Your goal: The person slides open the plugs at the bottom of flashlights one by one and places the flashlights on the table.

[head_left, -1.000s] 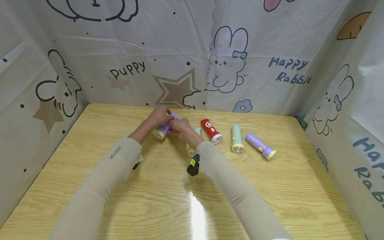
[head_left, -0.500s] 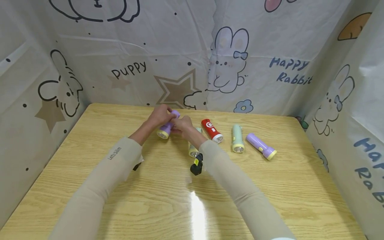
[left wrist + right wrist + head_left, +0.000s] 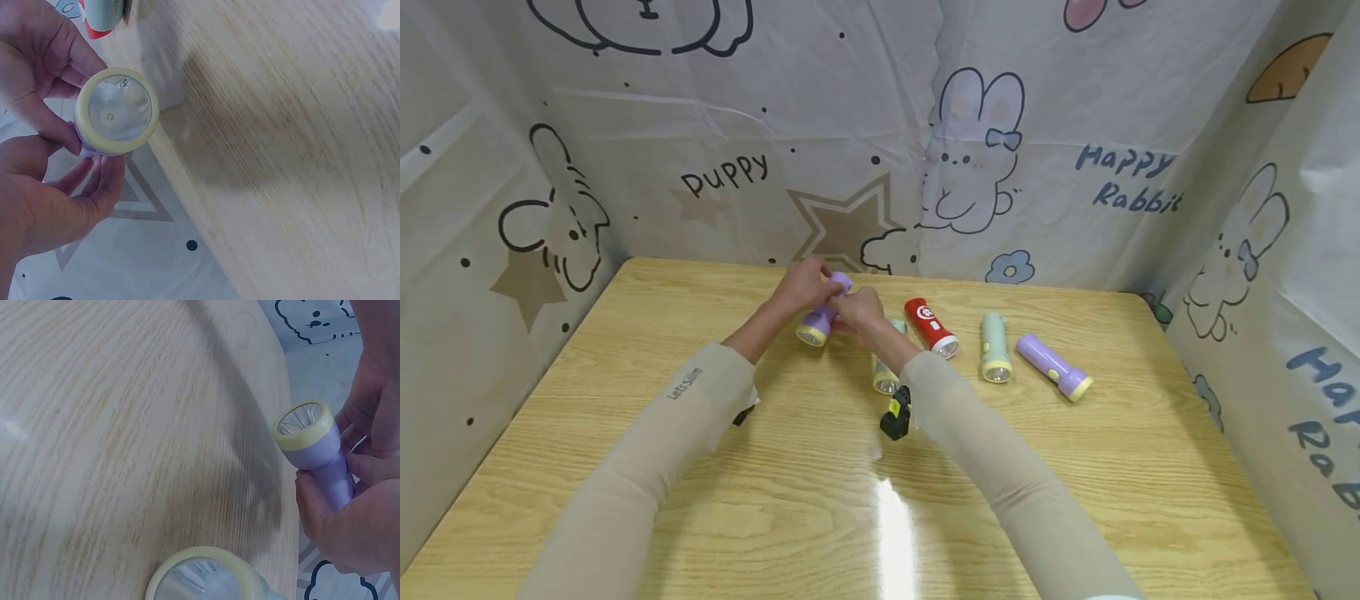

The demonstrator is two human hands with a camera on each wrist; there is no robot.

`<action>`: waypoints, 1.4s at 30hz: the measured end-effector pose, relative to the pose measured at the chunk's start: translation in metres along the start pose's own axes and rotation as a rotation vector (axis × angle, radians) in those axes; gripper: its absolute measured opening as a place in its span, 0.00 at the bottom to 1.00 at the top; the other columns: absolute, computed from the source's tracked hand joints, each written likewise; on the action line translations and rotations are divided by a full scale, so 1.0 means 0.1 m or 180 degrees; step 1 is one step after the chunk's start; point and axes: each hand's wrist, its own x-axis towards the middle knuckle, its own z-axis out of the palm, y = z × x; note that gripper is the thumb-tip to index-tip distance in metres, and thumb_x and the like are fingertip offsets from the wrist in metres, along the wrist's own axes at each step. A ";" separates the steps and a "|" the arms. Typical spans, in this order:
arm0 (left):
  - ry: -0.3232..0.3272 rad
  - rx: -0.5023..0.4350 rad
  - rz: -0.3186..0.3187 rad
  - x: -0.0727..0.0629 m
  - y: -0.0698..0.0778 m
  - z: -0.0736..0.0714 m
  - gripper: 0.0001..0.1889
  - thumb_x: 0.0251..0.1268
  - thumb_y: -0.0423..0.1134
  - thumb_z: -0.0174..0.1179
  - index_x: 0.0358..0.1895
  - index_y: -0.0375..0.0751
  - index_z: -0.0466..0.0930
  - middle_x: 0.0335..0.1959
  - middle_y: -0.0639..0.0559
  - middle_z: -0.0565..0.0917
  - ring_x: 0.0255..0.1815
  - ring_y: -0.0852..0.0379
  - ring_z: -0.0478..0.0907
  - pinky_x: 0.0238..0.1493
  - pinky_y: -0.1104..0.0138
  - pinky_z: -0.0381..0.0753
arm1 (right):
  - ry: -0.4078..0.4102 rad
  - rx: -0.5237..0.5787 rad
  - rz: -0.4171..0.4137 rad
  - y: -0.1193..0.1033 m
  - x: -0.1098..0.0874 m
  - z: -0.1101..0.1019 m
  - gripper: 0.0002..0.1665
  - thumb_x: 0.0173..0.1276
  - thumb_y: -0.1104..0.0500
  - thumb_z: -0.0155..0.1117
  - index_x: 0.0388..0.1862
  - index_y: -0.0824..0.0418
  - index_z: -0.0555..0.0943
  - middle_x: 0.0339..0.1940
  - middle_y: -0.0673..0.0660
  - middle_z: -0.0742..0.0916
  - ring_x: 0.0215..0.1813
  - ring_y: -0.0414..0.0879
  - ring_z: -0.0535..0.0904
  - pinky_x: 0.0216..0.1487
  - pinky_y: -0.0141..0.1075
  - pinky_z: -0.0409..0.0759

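A purple flashlight (image 3: 820, 320) with a pale yellow rim is held above the back of the table, its lens toward the person. My left hand (image 3: 807, 285) pinches it near the tail end from the left. From the right, my right hand (image 3: 860, 309) grips its body, with the thumb along the barrel in the right wrist view. The left wrist view looks straight onto the clear lens (image 3: 119, 109), with fingers of both hands close behind it. Partly behind my right forearm lies a green flashlight (image 3: 885, 379), whose yellow rim (image 3: 187, 556) also shows in the right wrist view.
To the right on the wooden table (image 3: 805, 500) lie a red flashlight (image 3: 931, 327) with a white head, another green flashlight (image 3: 996, 346) and a second purple flashlight (image 3: 1054, 367). A printed cloth (image 3: 715, 225) hangs close behind the table's back edge.
Both hands have shifted slightly right and toward the back with the purple flashlight, which now tilts more upright in the head view. The other flashlights have stayed put.
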 end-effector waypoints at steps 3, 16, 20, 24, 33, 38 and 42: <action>0.0002 -0.0018 0.0008 0.00 0.02 0.01 0.22 0.71 0.41 0.59 0.56 0.24 0.75 0.54 0.32 0.79 0.51 0.39 0.76 0.51 0.54 0.79 | 0.0040 -0.0046 -0.0017 0.01 0.00 0.00 0.24 0.67 0.72 0.61 0.60 0.81 0.70 0.57 0.73 0.78 0.55 0.63 0.82 0.54 0.43 0.83; -0.0053 -0.0123 -0.0069 -0.04 0.01 0.00 0.24 0.70 0.43 0.62 0.57 0.26 0.73 0.49 0.33 0.79 0.41 0.44 0.78 0.38 0.60 0.83 | 0.0102 -0.0383 -0.0065 0.02 0.02 -0.03 0.20 0.63 0.70 0.68 0.52 0.77 0.76 0.52 0.68 0.81 0.50 0.58 0.84 0.48 0.39 0.86; -0.0069 -0.0186 -0.0082 -0.04 0.00 -0.01 0.23 0.70 0.44 0.62 0.56 0.27 0.72 0.51 0.33 0.79 0.43 0.42 0.79 0.39 0.60 0.85 | 0.0021 -0.0482 -0.0125 0.02 0.01 -0.04 0.16 0.65 0.68 0.67 0.48 0.76 0.78 0.48 0.65 0.82 0.46 0.54 0.84 0.51 0.41 0.85; -0.0089 -0.0292 -0.0096 -0.04 -0.02 -0.01 0.25 0.70 0.44 0.62 0.59 0.26 0.71 0.54 0.32 0.78 0.46 0.41 0.79 0.40 0.59 0.86 | -0.0058 -0.0544 -0.0159 0.01 -0.01 -0.06 0.14 0.66 0.67 0.67 0.46 0.76 0.79 0.45 0.64 0.83 0.41 0.51 0.83 0.51 0.43 0.85; -0.0069 -0.0399 -0.0154 -0.04 0.00 -0.03 0.30 0.70 0.44 0.60 0.65 0.24 0.68 0.57 0.30 0.77 0.47 0.41 0.80 0.42 0.59 0.85 | -0.0096 -0.0818 -0.0327 -0.04 -0.03 -0.08 0.17 0.65 0.66 0.66 0.49 0.75 0.79 0.52 0.68 0.83 0.51 0.58 0.83 0.50 0.41 0.85; -0.0078 -0.0571 -0.0183 -0.05 0.02 -0.04 0.29 0.70 0.43 0.61 0.64 0.24 0.68 0.56 0.30 0.77 0.47 0.40 0.80 0.41 0.60 0.86 | -0.0082 -0.1009 -0.0424 -0.05 -0.03 -0.11 0.14 0.64 0.64 0.68 0.46 0.72 0.80 0.51 0.66 0.83 0.52 0.57 0.82 0.44 0.36 0.86; -0.0068 -0.0718 -0.0222 -0.07 0.04 -0.06 0.29 0.70 0.42 0.62 0.64 0.23 0.68 0.57 0.30 0.76 0.47 0.39 0.80 0.41 0.60 0.87 | -0.0084 -0.1185 -0.0508 -0.07 -0.04 -0.13 0.14 0.64 0.62 0.68 0.45 0.70 0.80 0.51 0.65 0.84 0.51 0.56 0.82 0.44 0.36 0.86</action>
